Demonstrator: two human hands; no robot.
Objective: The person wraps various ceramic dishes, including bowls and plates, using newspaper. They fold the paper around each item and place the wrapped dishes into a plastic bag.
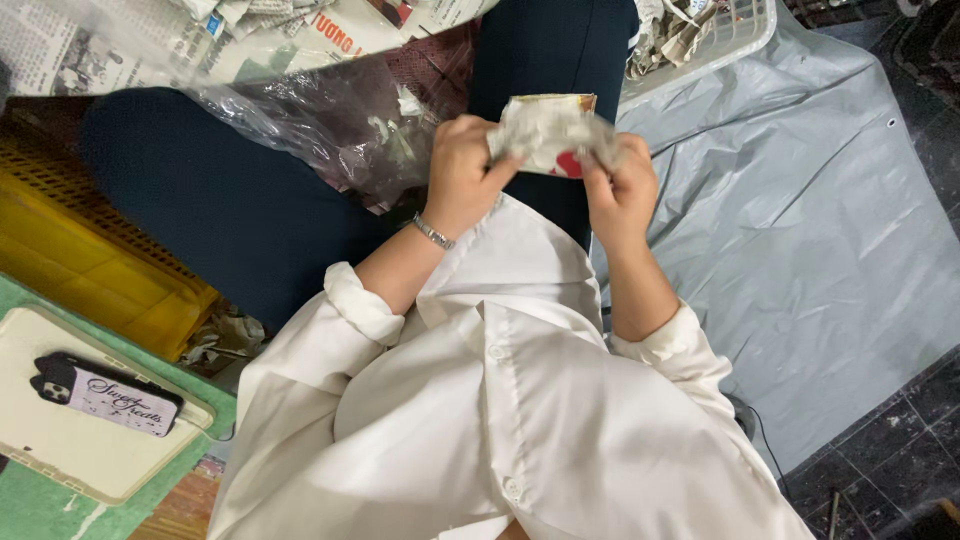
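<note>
Both of my hands hold a folded piece of newspaper (548, 132) in front of my chest. My left hand (462, 172), with a metal bracelet on the wrist, grips its left edge. My right hand (622, 188) pinches its right edge. The paper is creased, greyish, with a red patch near the lower right. Below it are my legs in dark blue trousers (240, 210) and my white shirt (500, 400).
A clear plastic bag (330, 120) and loose newspapers (150, 40) lie at the upper left. A white basket with crumpled paper (710, 35) stands at the top right on a grey sheet (800, 220). A yellow crate (80, 260) and a phone on a cream tray (100, 395) are at left.
</note>
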